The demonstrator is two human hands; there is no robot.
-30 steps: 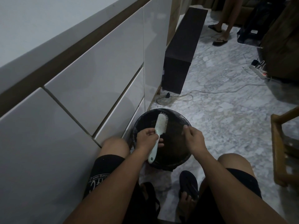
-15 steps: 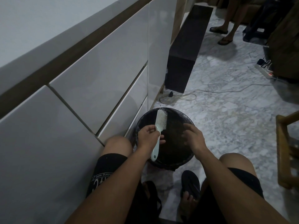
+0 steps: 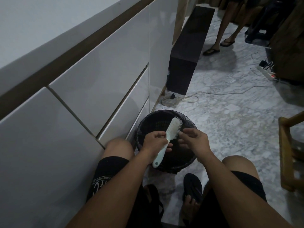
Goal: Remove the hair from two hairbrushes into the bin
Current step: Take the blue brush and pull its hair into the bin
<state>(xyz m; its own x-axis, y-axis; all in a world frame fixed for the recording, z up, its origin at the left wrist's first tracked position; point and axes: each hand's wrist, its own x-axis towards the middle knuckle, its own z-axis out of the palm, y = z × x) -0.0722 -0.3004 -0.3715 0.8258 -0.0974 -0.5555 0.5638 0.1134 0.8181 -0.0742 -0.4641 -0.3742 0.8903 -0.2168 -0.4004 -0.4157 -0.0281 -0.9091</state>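
A pale mint hairbrush (image 3: 171, 132) is held over a round black bin (image 3: 148, 124) lined with a dark bag, on the floor between my knees. My left hand (image 3: 154, 140) is shut on the brush's handle, the head pointing up and to the right, bristles facing right. My right hand (image 3: 192, 139) is at the bristles, its fingertips touching or nearly touching the lower part of the brush head. I cannot tell if hair is pinched between its fingers. Only one brush is in view.
White glossy drawer fronts (image 3: 98, 83) run along the left. A dark cabinet (image 3: 185, 63) stands beyond the bin, with a cable (image 3: 181, 99) coiled on the marble floor. A wooden chair frame (image 3: 289, 155) is at right. Another person's legs (image 3: 220, 38) stand far back beside a power strip (image 3: 266, 74).
My right hand has moved left from the bin's right rim to the brush's bristles. The brush head has tilted further to the right.
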